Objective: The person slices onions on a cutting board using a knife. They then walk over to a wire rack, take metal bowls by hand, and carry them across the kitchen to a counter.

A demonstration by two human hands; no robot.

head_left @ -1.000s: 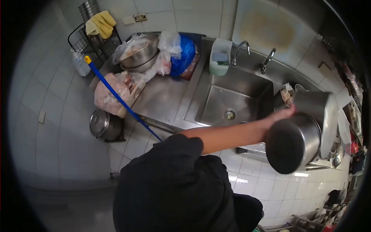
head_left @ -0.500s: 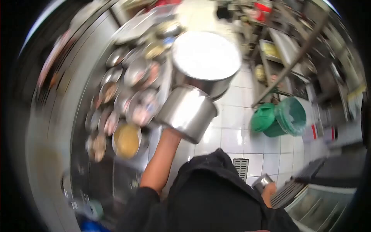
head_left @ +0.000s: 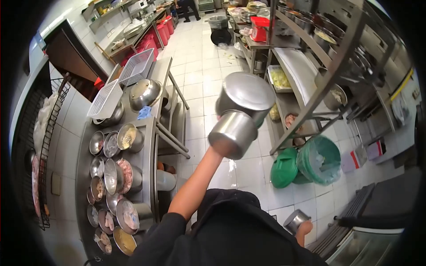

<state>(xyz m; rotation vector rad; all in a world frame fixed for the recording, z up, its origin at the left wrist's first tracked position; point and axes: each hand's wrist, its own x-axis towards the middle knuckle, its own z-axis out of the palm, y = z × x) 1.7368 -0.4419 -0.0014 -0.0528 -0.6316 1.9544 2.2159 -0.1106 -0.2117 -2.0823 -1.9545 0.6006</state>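
Note:
My left arm reaches forward, and my left hand (head_left: 216, 150) is mostly hidden behind a steel pot (head_left: 234, 133) that it holds. Just beyond that pot, touching or overlapping it, is a larger steel pot (head_left: 248, 91) whose round flat face points up; whether it is a lid or a base I cannot tell. Low on the right, my right hand (head_left: 304, 228) is closed on a small steel pot (head_left: 294, 221), held tilted at my side.
On the left, a steel table (head_left: 153, 146) bears several metal bowls of meat, white baskets (head_left: 137, 66) and a domed lid (head_left: 145, 94). To the right stand a metal rack (head_left: 310, 104) and a green bin (head_left: 317, 162) with a green lid (head_left: 284, 167). A person (head_left: 188, 9) stands far off.
My view has tilted up and sharpened, bringing the far kitchen into sight. The pots in my left hand appear farther right and the larger one looks smaller. Both hands keep their holds.

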